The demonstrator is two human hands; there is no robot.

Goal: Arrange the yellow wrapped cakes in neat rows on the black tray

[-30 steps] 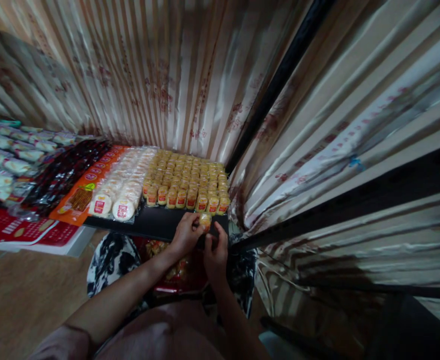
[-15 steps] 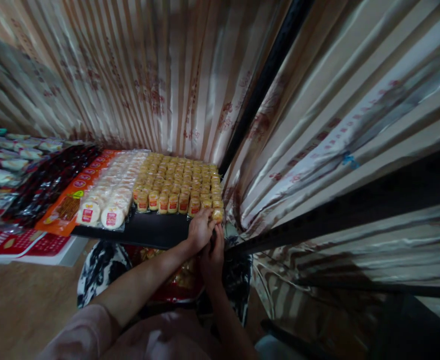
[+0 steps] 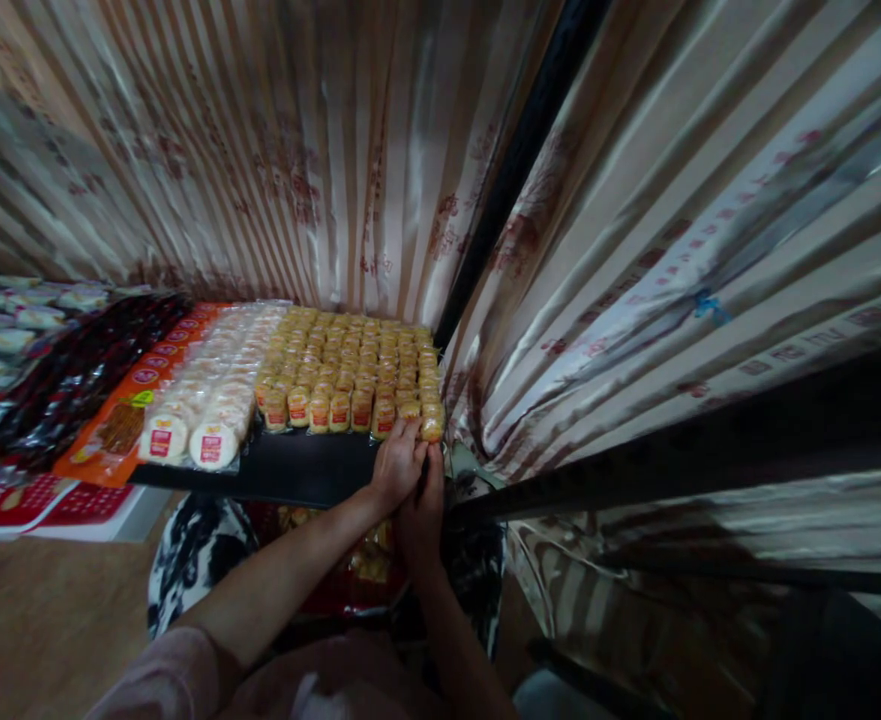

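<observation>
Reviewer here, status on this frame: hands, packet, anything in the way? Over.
Left hand and right hand together, touching the end packet of the front row; grip unclear. Packet at right corner of the black board. Curtain close beside, nothing between.

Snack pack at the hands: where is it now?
Head view: the snack pack ends the front row of yellow packs on the black tray, right corner, beside the curtain, left hand and right hand on it.

Clad in a loose dusty-pink top (image 3: 320, 688), with the left sleeve (image 3: 159, 675) ending near the elbow in a soft rounded cuff and both forearms (image 3: 290, 570) bare down to the left hand (image 3: 397, 463) and right hand (image 3: 423, 505).
</observation>
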